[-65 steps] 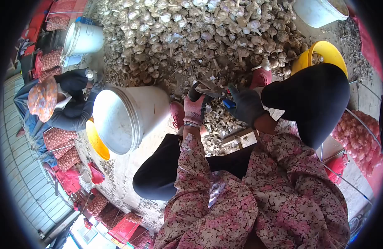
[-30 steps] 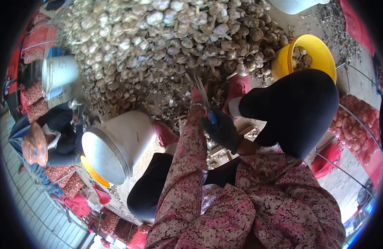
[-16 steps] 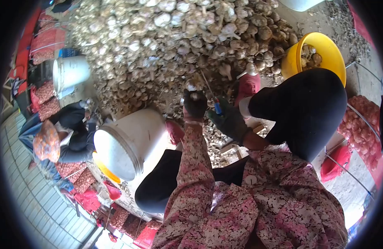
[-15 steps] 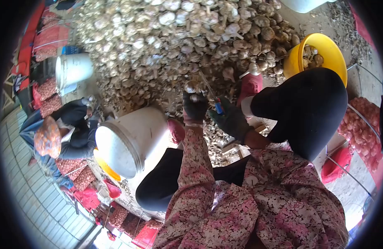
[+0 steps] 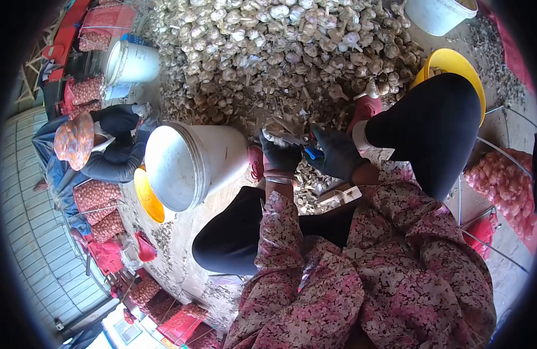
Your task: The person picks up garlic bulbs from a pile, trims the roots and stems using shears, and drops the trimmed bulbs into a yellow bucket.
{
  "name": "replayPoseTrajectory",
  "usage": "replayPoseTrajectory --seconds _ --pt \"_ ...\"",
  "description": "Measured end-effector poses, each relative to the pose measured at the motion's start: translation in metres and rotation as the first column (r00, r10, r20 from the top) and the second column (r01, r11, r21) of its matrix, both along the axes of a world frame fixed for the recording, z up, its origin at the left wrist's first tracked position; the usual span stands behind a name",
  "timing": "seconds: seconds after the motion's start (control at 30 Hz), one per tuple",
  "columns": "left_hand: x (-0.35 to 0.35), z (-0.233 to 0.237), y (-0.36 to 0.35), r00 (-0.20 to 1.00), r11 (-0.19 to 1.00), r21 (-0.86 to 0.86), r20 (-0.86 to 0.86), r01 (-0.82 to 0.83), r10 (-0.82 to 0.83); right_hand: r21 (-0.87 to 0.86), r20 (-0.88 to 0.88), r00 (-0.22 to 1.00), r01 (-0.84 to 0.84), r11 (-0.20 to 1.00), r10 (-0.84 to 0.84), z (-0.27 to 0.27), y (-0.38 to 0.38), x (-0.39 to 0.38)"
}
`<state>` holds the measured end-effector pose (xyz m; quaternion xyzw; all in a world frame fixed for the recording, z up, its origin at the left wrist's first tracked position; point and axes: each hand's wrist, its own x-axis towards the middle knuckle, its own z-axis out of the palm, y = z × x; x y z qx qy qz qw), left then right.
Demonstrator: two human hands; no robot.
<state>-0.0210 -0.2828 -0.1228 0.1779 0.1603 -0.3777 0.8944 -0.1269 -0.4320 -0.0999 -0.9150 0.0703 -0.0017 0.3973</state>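
Garlic heap [image 5: 268, 52] noted beyond both hands, spread across the floor ahead of the grip. A second person [image 5: 99, 142] sits well apart, to the far left of the grip. The large white bucket [image 5: 219, 154] lies tipped just to the left of the left hand [image 5: 282, 156]; the yellow bucket [image 5: 466, 70] stands to the right of the right hand [image 5: 340, 156], partly hidden behind the right knee.

Both hands are gloved and close together, low in front of the heap. The right hand is closed on the blue-and-red handles of the shears [image 5: 290, 131]. Their long axis runs leftward and slightly away from the right hand, ending over the left hand's fingers.

The left hand is closed round a garlic bulb [image 5: 272, 138], partly covered by fingers and blades. The bulb lies left of the right hand's grip, at the blade end; the left hand is the nearer, being in contact. Bulb's own long axis: not readable. Whether the blades touch it: cannot be determined.
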Motion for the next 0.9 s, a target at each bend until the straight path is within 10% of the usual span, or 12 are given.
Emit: replayPoseTrajectory --seconds 0.27,0.33,0.4,0.47,0.5,0.6,0.67,0.73,0.87,0.9 --pt "-0.015 -0.009 0.013 0.990 0.920 0.378 -0.051 -0.099 0.128 0.002 -0.108 0.987 -0.124 0.992 0.123 -0.004 -0.005 -0.006" --pt "-0.005 -0.066 0.041 0.895 0.646 0.742 0.397 -0.181 -0.204 -0.018 -0.086 0.990 -0.118 0.993 0.116 -0.013 -0.008 -0.008" --pt "-0.011 -0.066 0.032 0.824 0.488 0.816 0.487 -0.310 -0.290 0.003 -0.191 0.964 -0.190 0.982 0.187 -0.023 -0.012 -0.007" --pt "-0.008 -0.044 0.027 0.995 0.836 0.547 0.056 0.043 -0.087 0.020 -0.201 0.966 -0.161 0.987 0.162 -0.038 -0.009 -0.006" --pt "-0.002 -0.042 0.036 0.979 0.968 0.146 -0.035 0.206 -0.203 0.031 -0.204 0.970 -0.132 0.991 0.135 -0.042 -0.008 -0.005" --pt "-0.012 -0.040 0.018 0.992 0.839 0.530 -0.068 0.126 -0.105 0.054 -0.275 0.957 -0.077 0.996 0.089 -0.050 -0.009 0.004" --pt "-0.014 -0.037 0.013 0.996 0.879 0.473 0.018 0.065 -0.084 0.094 -0.271 0.962 0.000 0.996 0.025 -0.055 -0.008 0.008" --pt "-0.014 -0.024 0.014 0.986 0.993 -0.116 -0.160 0.025 -0.043 0.141 -0.270 0.962 0.075 0.987 -0.034 -0.054 -0.006 0.008" --pt "-0.013 -0.006 0.014 0.999 0.992 -0.113 0.001 0.050 -0.051 0.362 -0.197 0.974 0.180 0.914 -0.114 -0.022 -0.004 -0.009" --pt "-0.013 0.001 0.013 0.942 0.991 0.116 0.321 0.062 -0.096 0.324 -0.052 0.992 0.124 0.938 -0.113 -0.013 -0.005 -0.013"
